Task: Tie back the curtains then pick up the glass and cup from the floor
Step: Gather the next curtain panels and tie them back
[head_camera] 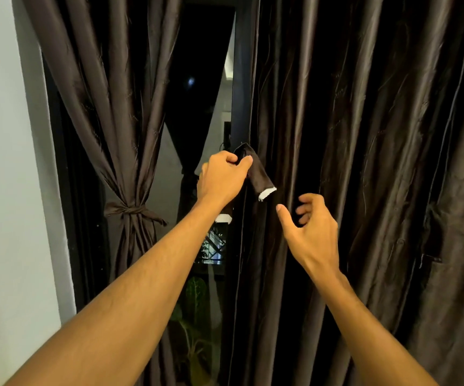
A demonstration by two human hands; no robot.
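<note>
The left brown curtain (119,112) is gathered and bound by a knotted sash (133,213). Beside it, the right brown curtain (364,162) hangs loose and covers the right half of the view. My left hand (221,179) is closed on a dark fabric tie-back strip (258,174) at that curtain's inner edge; the strip's white-tipped end sticks out to the right. My right hand (309,221) hovers just below and right of the strip, fingers apart, holding nothing, close to the curtain folds. No glass, cup or floor is in view.
A pale wall (5,190) runs down the left side. Between the curtains a dark window pane (197,93) shows night outside, with a black frame post (239,79) and green plant leaves (196,296) low behind the glass.
</note>
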